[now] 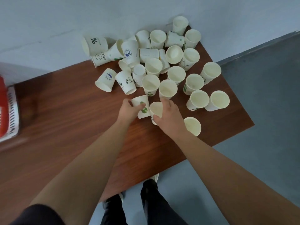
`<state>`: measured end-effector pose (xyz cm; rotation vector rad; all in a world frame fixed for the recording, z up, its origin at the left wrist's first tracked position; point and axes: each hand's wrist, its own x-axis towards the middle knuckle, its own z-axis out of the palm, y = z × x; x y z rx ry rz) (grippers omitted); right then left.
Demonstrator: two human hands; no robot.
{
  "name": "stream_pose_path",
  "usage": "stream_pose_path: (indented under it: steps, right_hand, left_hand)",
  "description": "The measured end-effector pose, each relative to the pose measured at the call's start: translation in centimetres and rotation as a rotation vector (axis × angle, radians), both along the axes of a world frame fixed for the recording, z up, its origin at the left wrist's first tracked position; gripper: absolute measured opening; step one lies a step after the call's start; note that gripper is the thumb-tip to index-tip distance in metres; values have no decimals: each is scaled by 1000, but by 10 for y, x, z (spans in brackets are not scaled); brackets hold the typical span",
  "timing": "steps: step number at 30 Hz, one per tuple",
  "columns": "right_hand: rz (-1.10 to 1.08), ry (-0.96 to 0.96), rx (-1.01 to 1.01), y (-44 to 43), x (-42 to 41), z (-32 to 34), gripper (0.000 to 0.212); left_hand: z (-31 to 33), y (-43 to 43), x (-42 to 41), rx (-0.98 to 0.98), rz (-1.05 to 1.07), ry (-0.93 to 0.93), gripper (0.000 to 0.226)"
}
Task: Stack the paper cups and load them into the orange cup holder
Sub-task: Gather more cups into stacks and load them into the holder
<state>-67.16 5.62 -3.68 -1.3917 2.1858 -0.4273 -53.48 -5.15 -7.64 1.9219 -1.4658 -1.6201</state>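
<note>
Many white paper cups [176,75] cover the far right part of the brown table [68,120], some upright, some on their sides. My left hand [129,109] grips a cup with green leaf prints [143,109], which lies tilted with its base toward the far side. My right hand [168,116] grips an upright cup [156,109] right beside it, fingers curled round its rim. The two held cups touch. The orange cup holder [3,108] is at the far left edge, only partly in view.
A white slotted basket or tray [13,111] sits beside the orange holder at the left. A single upright cup [193,125] stands near the table's right front edge. The wall [65,21] runs behind the cups. My legs and shoes show below the table edge.
</note>
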Motion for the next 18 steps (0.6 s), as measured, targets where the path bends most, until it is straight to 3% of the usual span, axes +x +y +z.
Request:
stream_pose_path:
  steps: [10,18]
  right_hand:
    - [2,-243,-154,-11,49,71,69]
    - [301,-309,-226,-42,174,118,68]
  left_hand:
    - [87,52,124,-207,69,122,56]
    - [141,82,248,-347,224,144,78]
